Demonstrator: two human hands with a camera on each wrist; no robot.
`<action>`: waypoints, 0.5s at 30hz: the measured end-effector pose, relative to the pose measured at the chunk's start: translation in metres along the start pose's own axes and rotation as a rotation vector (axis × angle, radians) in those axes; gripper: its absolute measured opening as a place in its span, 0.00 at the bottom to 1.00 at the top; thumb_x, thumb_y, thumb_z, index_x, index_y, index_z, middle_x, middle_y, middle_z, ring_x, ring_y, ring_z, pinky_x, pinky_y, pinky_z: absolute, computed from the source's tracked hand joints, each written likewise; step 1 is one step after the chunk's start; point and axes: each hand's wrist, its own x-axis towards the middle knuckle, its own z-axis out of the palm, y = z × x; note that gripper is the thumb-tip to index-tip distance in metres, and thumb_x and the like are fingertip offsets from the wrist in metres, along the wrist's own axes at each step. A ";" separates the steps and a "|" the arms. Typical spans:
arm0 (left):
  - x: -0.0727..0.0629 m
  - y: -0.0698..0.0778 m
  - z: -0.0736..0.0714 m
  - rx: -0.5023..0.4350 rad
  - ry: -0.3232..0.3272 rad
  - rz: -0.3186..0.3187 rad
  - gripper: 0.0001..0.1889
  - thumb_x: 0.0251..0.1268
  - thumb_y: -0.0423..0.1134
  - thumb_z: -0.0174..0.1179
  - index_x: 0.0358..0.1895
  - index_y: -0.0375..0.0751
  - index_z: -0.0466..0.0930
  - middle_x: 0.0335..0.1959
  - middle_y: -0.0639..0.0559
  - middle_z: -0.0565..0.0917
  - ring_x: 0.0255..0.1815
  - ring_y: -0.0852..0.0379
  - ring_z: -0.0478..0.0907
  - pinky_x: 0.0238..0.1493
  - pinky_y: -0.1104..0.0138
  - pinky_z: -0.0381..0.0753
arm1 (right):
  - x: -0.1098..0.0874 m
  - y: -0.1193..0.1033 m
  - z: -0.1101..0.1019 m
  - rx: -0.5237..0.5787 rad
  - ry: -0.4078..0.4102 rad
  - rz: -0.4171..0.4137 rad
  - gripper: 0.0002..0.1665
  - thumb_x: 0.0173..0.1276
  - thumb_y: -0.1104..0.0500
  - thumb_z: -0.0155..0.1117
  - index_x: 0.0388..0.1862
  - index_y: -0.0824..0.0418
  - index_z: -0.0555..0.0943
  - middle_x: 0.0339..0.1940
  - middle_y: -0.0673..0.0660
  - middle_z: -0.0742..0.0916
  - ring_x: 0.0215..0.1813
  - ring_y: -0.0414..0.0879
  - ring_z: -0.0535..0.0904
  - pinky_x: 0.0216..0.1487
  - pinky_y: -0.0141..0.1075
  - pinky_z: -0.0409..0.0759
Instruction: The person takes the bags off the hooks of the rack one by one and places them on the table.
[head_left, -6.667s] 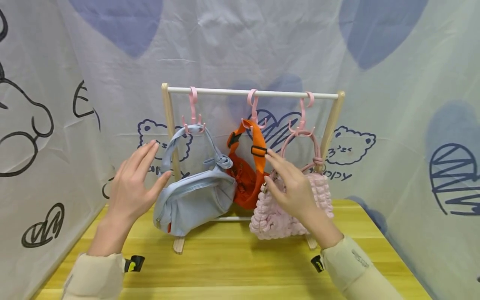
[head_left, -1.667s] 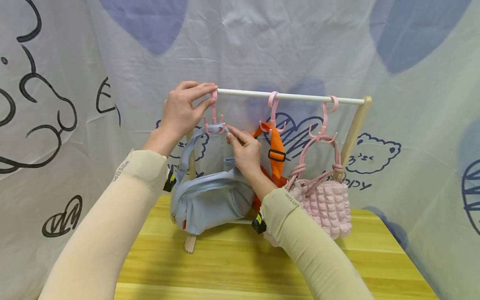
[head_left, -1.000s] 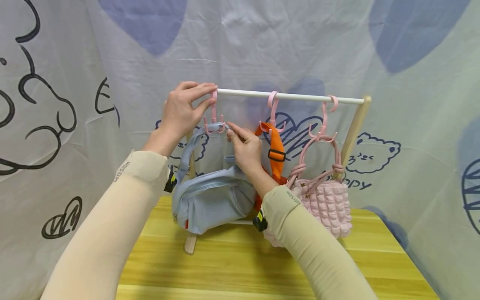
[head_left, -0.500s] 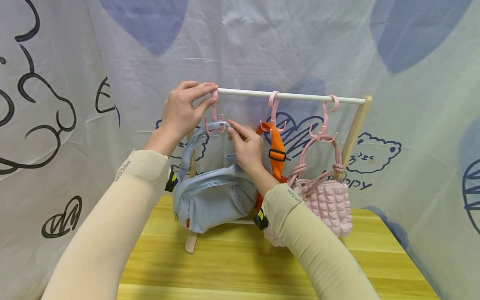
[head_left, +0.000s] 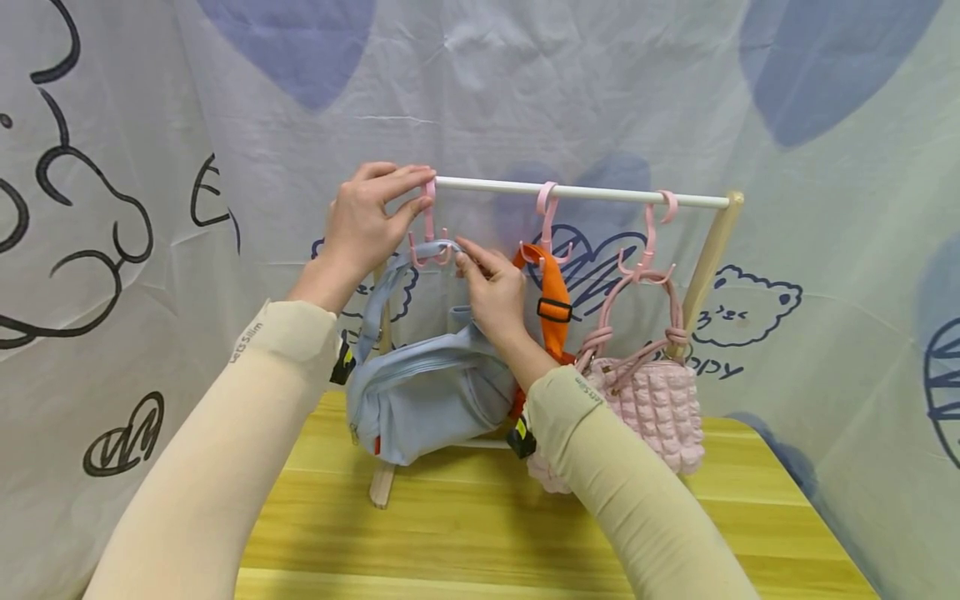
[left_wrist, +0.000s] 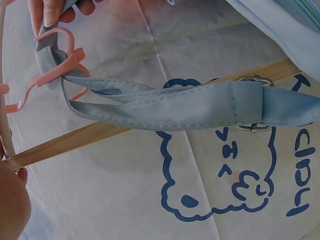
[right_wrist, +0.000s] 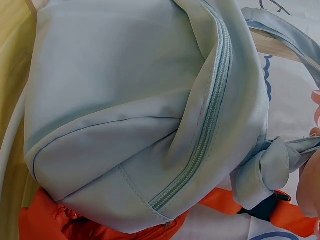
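While the left hand (head_left: 365,218) pinches the top of the first pink hook (head_left: 428,223) at the left end of the white rail (head_left: 592,193), the right hand (head_left: 491,293) holds the strap (head_left: 390,279) of the light blue bag (head_left: 427,398) between thumb and fingers, just at the lower prongs of that hook. In the left wrist view the strap (left_wrist: 165,102) is looped over the pink prongs (left_wrist: 59,62), and fingertips (left_wrist: 50,12) grip it at the upper left corner. The blue bag hangs under the hook at the left side of the rack, its bottom just above the yellow wooden table (head_left: 480,533). In the right wrist view the bag (right_wrist: 130,115) fills most of the picture, with its zipper (right_wrist: 205,130) running across it and a knot in the strap (right_wrist: 267,167) at the right.

An orange bag (head_left: 553,300) hangs from the middle hook (head_left: 547,218), partly behind the right forearm, and a pink puffy bag (head_left: 652,408) hangs from the third hook (head_left: 651,242) near the right wooden post (head_left: 712,250). Both arms wear beige sleeves (head_left: 225,467). A white cloth with blue hearts and bear drawings (head_left: 750,308) hangs behind the rack.
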 end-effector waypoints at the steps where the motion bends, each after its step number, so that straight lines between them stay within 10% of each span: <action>1: 0.000 0.000 0.000 0.000 0.000 0.000 0.19 0.73 0.47 0.66 0.64 0.51 0.86 0.64 0.55 0.84 0.66 0.51 0.77 0.47 0.45 0.85 | 0.000 0.000 0.000 0.002 -0.001 -0.001 0.14 0.73 0.64 0.70 0.56 0.63 0.89 0.36 0.63 0.88 0.38 0.54 0.87 0.35 0.25 0.78; 15: 0.000 0.002 0.002 0.013 -0.005 -0.008 0.19 0.74 0.47 0.65 0.65 0.52 0.85 0.65 0.57 0.84 0.68 0.52 0.76 0.44 0.46 0.84 | 0.004 -0.001 -0.002 0.011 0.008 0.002 0.15 0.73 0.65 0.69 0.56 0.63 0.89 0.36 0.64 0.87 0.38 0.54 0.87 0.33 0.24 0.78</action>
